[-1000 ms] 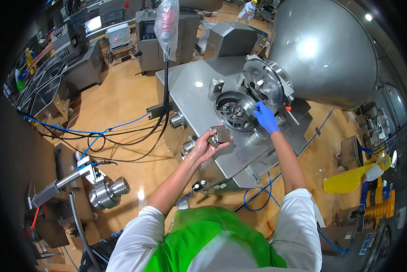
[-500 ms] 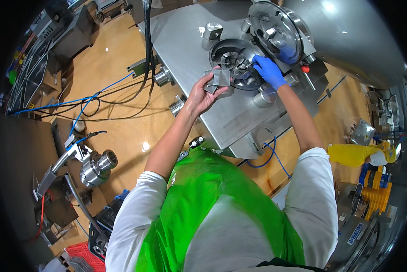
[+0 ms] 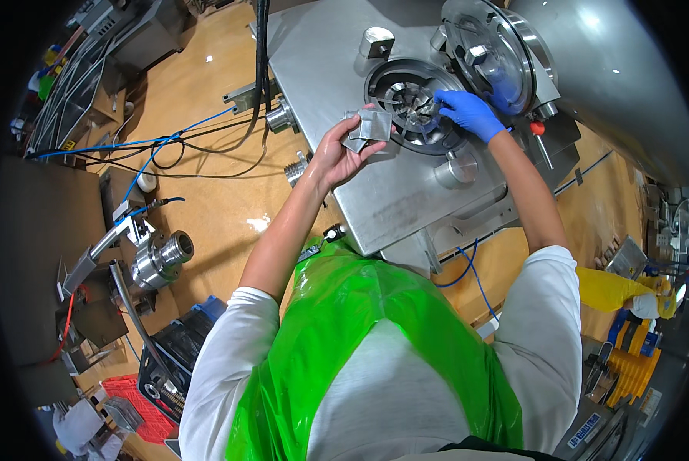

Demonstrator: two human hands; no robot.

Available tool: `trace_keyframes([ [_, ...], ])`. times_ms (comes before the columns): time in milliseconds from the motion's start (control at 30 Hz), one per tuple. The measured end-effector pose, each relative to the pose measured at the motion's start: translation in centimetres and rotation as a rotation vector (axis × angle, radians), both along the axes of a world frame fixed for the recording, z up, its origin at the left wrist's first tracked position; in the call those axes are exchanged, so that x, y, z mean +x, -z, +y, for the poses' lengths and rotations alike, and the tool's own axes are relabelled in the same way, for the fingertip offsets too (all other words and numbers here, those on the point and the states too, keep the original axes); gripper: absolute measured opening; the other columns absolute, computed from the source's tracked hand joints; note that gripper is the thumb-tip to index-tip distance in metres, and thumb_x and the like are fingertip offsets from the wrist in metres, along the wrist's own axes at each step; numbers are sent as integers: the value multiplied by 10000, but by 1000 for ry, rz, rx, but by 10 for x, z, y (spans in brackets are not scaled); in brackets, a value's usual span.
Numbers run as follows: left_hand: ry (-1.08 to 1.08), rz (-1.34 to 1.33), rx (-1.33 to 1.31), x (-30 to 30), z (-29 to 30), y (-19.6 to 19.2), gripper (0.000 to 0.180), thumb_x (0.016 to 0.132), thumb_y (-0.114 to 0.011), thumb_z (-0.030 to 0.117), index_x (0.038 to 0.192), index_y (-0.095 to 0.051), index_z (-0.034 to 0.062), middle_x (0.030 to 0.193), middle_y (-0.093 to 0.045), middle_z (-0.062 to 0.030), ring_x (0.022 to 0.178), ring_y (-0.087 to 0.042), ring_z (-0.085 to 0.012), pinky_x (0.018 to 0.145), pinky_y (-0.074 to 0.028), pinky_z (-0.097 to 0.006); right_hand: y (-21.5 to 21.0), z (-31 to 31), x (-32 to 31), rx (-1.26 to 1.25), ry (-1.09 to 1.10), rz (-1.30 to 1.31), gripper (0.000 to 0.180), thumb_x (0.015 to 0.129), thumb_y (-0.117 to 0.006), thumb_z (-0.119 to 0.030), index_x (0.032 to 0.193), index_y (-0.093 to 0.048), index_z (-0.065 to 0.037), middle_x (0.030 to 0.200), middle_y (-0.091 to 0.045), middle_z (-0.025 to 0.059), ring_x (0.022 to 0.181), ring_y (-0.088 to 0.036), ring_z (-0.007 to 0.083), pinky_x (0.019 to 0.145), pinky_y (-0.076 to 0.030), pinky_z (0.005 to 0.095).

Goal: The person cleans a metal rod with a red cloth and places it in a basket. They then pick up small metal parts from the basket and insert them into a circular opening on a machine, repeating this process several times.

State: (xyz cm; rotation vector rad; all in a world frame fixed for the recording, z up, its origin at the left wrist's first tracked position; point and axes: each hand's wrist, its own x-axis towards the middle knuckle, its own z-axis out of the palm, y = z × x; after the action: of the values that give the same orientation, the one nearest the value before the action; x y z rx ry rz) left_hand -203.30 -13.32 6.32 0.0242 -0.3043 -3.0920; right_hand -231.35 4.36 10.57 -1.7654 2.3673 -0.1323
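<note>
My bare left hand (image 3: pixel 335 157) is closed around several flat, square metal plates (image 3: pixel 372 126), fanned out over the near-left side of a round opening. My right hand, in a blue glove (image 3: pixel 471 115), reaches into that opening from the right. Its fingertips are bent together at the right side of a slotted metal rotor (image 3: pixel 414 108); what they pinch, if anything, is hidden. The rotor sits inside a dark round housing (image 3: pixel 377 75) in a steel machine top. Beyond my right hand, a round glass-like lid (image 3: pixel 479 73) stands swung up.
Metal knobs (image 3: pixel 457 170) rise around the housing. A lever with a red ball (image 3: pixel 537 128) juts out right of the lid, beside a large steel vessel (image 3: pixel 617 69). Black cables (image 3: pixel 261 69) hang at the left. A steel fitting on a stand (image 3: pixel 159 260) and a red crate (image 3: pixel 141 411) are at lower left.
The whole view has shifted slightly, with the machine appearing farther right. My left hand has tilted the plates a little. My right hand stays at the rotor, its fingers drawn closer together.
</note>
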Motion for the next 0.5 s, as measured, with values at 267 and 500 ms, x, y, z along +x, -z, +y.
trace_keyframes([
  [267,-32,-11,7,2,-1,5,417,988,-426,209,1380,-380,75,1342,-447,-265,1245,-472,-403,920,-545,-470,8,4,32,-17,0,86,364,859,-523,-58,1186,-568,-210,950,-569,129,871,-604,333,733,-475,436],
  [500,-28,-38,34,2,-1,5,413,988,-449,171,1391,-387,108,1339,-471,-200,1216,-506,-370,962,-512,-507,22,12,27,-163,34,87,289,863,-539,-74,1108,-641,-189,938,-552,104,880,-588,300,744,-482,398],
])
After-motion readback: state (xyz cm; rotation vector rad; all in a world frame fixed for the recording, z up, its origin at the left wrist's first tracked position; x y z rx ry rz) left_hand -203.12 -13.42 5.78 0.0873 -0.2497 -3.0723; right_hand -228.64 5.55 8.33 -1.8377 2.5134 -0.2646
